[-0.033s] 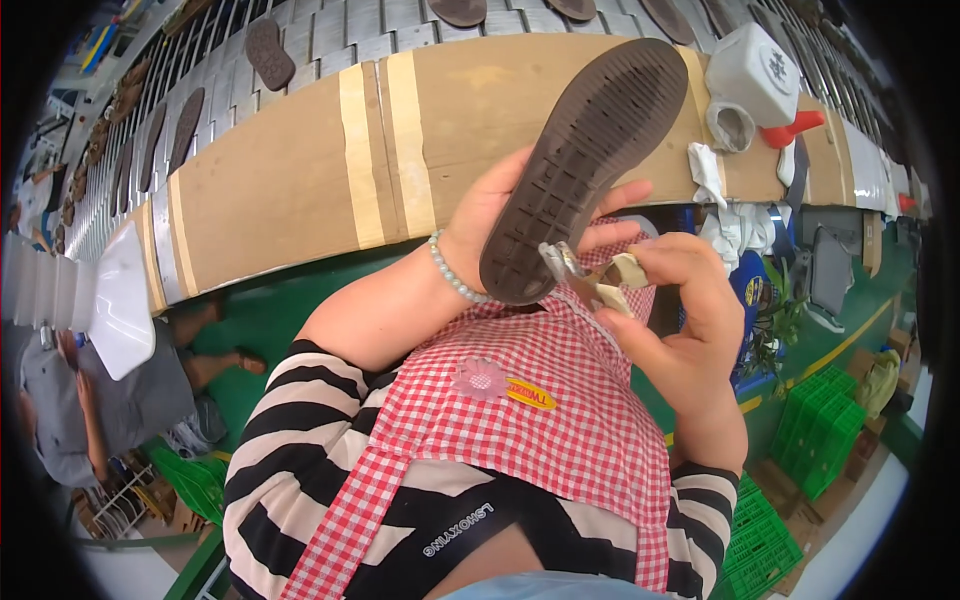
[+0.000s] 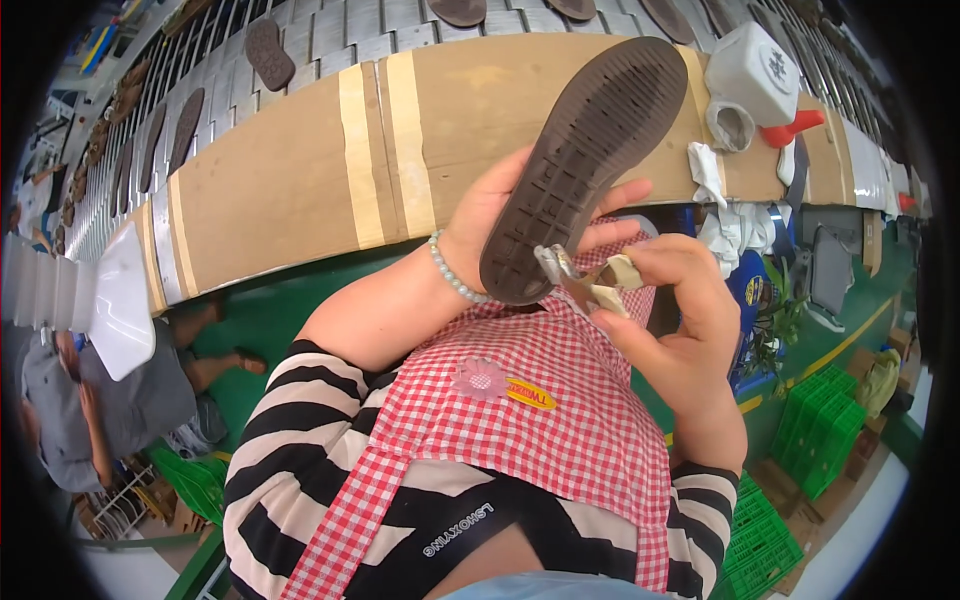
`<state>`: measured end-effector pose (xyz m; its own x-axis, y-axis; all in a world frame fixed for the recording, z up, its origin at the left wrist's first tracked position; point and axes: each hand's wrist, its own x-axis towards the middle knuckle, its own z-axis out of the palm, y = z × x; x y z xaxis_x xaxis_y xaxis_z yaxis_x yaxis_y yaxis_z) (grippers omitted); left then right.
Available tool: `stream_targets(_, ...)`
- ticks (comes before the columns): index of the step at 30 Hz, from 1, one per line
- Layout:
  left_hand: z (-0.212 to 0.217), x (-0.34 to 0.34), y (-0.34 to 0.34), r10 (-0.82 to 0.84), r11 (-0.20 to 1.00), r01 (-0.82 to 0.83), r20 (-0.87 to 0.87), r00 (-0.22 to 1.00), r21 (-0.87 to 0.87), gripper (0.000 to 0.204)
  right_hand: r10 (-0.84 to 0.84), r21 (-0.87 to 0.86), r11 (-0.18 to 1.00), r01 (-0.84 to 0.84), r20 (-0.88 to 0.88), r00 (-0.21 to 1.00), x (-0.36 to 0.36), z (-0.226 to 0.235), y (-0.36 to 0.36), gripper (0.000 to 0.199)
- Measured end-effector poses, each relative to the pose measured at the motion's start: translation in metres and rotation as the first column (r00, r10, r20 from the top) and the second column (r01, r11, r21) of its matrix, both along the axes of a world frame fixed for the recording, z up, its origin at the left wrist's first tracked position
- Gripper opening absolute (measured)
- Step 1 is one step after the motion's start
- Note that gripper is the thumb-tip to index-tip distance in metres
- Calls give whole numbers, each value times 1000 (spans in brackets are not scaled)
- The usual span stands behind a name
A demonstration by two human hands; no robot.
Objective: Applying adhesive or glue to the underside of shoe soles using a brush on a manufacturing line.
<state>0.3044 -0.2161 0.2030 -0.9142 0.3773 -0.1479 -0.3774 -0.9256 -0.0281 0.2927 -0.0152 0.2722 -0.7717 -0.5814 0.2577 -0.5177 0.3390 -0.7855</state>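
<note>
My left hand (image 2: pixel 478 222), with a pale bead bracelet at the wrist, holds a dark brown shoe sole (image 2: pixel 590 150) from behind. Its patterned face is turned up, ridged at the broad far end and grid-like toward the heel, and the sole slants up to the right. Pinched between thumb and fingertips of my right hand (image 2: pixel 690 320) is a small metal tool with cream-wrapped handles (image 2: pixel 608 300). The tool's shiny tip (image 2: pixel 556 264) lies at the heel's right edge. Whether the tip touches the rubber is hard to tell; its exact kind is unclear.
Cardboard with tape strips (image 2: pixel 290 170) covers the ledge ahead. Beyond it, a slatted metal conveyor (image 2: pixel 345 30) carries more soles (image 2: pixel 270 55). A white container (image 2: pixel 750 75) and a red-handled item (image 2: pixel 793 130) stand at right. Green crates (image 2: pixel 815 430) are lower right; a person (image 2: pixel 110 400) is at left.
The metal tool in my right hand has shifted very slightly left. My left hand and the sole stay in place.
</note>
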Motion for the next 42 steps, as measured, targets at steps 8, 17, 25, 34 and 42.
stream_targets(8, 2, 1, 4, -25, 1000, 25, -2, 1000, 16, 61, -109, 20, 994, 111, -86, 990, -8, 1, 0, 44)
stream_targets(17, -4, 2, 0, -115, 992, 121, -157, 981, 26, 53, -151, 17, 987, 158, -225, 963, -20, -1, 6, 43)
stream_targets(25, 9, 5, 6, -65, 995, 64, -10, 998, -83, 53, -229, 19, 970, 244, -281, 932, -31, 2, 12, 39)
stream_targets(34, -6, -7, -3, -76, 997, 75, -37, 996, -13, 57, -389, 28, 875, 483, -553, 737, -79, 5, 37, 39)
stream_targets(42, -31, -67, -70, 434, 888, -459, -279, 857, -26, 51, -428, 176, 730, 660, -635, 643, -150, -29, 91, 36)
